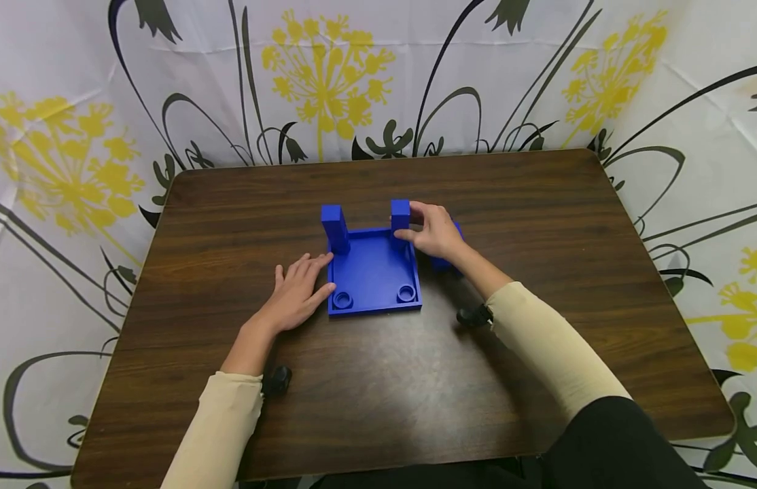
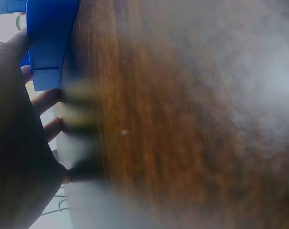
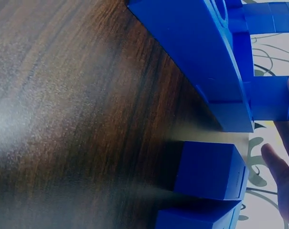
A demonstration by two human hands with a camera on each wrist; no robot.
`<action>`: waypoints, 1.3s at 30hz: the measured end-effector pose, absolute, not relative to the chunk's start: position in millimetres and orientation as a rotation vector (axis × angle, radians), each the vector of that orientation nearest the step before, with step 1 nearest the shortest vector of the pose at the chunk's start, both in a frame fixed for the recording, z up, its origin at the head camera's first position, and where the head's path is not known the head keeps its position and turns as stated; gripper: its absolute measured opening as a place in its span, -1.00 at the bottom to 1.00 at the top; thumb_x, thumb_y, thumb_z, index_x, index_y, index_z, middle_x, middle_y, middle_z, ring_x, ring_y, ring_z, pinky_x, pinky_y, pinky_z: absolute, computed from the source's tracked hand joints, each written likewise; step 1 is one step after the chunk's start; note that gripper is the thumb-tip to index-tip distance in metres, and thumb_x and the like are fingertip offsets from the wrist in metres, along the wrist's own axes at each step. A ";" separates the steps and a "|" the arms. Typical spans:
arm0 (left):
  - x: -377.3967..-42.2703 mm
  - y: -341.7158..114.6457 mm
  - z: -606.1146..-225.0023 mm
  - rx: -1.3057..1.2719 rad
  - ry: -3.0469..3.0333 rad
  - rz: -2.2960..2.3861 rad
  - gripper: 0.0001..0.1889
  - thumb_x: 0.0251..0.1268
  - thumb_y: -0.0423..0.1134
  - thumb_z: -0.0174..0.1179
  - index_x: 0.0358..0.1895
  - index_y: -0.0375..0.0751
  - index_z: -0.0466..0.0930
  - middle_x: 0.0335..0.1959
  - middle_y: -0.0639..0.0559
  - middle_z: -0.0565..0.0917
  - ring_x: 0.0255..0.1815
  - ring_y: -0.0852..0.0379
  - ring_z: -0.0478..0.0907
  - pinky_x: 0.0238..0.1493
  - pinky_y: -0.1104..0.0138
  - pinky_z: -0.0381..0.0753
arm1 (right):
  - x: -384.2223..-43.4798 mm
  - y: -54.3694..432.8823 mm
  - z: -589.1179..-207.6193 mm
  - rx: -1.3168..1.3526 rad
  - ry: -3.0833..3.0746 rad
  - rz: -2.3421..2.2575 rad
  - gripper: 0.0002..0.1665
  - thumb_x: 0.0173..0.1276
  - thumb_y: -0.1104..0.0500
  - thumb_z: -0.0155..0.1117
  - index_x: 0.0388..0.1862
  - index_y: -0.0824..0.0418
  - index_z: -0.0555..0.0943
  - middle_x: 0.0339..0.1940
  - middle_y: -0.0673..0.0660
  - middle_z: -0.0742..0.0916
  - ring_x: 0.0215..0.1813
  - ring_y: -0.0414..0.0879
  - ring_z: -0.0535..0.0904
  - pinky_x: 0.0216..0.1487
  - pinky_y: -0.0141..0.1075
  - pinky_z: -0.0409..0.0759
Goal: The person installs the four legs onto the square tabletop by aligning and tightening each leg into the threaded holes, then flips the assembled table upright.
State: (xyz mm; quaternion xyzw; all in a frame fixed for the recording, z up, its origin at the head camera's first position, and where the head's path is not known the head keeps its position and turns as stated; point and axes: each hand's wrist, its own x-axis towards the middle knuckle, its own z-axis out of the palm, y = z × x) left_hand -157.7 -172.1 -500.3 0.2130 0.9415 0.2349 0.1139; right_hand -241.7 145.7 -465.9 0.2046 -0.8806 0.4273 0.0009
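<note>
A shallow blue square tray-like piece (image 1: pixel 374 275) lies on the table with its raised rim up. At its far left corner stands a blue square post (image 1: pixel 335 227); a second post (image 1: pixel 399 216) stands at the far right corner. My right hand (image 1: pixel 436 232) pinches that right post between thumb and fingers near its upper part. Two round sockets (image 1: pixel 343 299) show at the near corners. My left hand (image 1: pixel 297 291) lies with spread, nearly straight fingers against the tray's left side, thumb at the near left part of the rim.
Two more blue blocks (image 3: pixel 206 169) lie on the wooden table (image 1: pixel 244 217) right of the tray, partly hidden by the right hand in the head view. A flower-patterned cloth (image 1: pixel 378 81) hangs behind the table. Each wrist carries a small black camera (image 1: pixel 474 316).
</note>
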 end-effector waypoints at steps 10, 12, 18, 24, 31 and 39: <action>-157.1 -171.4 -500.0 0.621 2.765 0.690 -0.33 0.52 0.22 -0.17 0.58 0.15 -0.06 0.55 -0.12 0.10 0.58 -0.16 -0.22 0.30 -0.37 -0.43 | -239.6 145.1 -465.8 0.623 -2.762 1.391 -0.59 0.23 0.17 0.47 0.06 0.21 0.64 -0.03 0.11 0.76 0.10 -0.01 0.65 0.18 -0.18 0.50; -157.3 -171.4 -499.7 0.620 2.762 0.691 -0.33 0.52 0.22 -0.17 0.58 0.14 -0.05 0.55 -0.12 0.10 0.58 -0.16 -0.22 0.29 -0.37 -0.44 | -239.9 145.0 -466.3 0.622 -2.763 1.414 -0.58 0.24 0.18 0.47 0.07 0.22 0.63 -0.02 0.12 0.76 0.11 -0.01 0.65 0.18 -0.19 0.50; -157.6 -171.2 -498.7 0.621 2.762 0.692 -0.33 0.52 0.21 -0.16 0.58 0.11 -0.04 0.55 -0.12 0.10 0.57 -0.17 -0.21 0.29 -0.38 -0.43 | -240.9 145.3 -465.5 0.657 -2.760 1.486 -0.56 0.26 0.21 0.45 0.11 0.25 0.61 0.01 0.14 0.75 0.15 0.00 0.63 0.20 -0.18 0.49; -157.9 -171.2 -499.8 0.623 2.766 0.689 -0.33 0.52 0.22 -0.16 0.58 0.13 -0.04 0.55 -0.10 0.10 0.57 -0.16 -0.21 0.30 -0.37 -0.43 | -238.9 149.5 -457.9 0.690 -2.834 1.409 -0.57 0.28 0.18 0.43 0.10 0.23 0.58 0.02 0.17 0.73 0.15 0.03 0.61 0.20 -0.12 0.49; -157.5 -171.2 -499.8 0.621 2.756 0.700 -0.32 0.52 0.22 -0.17 0.58 0.12 -0.05 0.55 -0.10 0.09 0.58 -0.16 -0.23 0.30 -0.36 -0.46 | -235.9 169.1 -452.6 0.795 -2.833 1.416 -0.41 0.31 0.16 0.40 0.29 0.27 0.51 0.12 0.20 0.69 0.20 0.03 0.57 0.26 -0.07 0.43; -157.2 -171.9 -499.6 0.623 2.753 0.700 -0.32 0.53 0.20 -0.16 0.58 0.10 -0.06 0.55 -0.12 0.08 0.57 -0.18 -0.22 0.29 -0.37 -0.45 | -229.5 208.8 -452.0 0.809 -2.787 1.379 -0.66 0.37 0.39 0.23 0.11 0.28 0.65 0.08 0.18 0.71 0.17 0.03 0.59 0.18 -0.01 0.50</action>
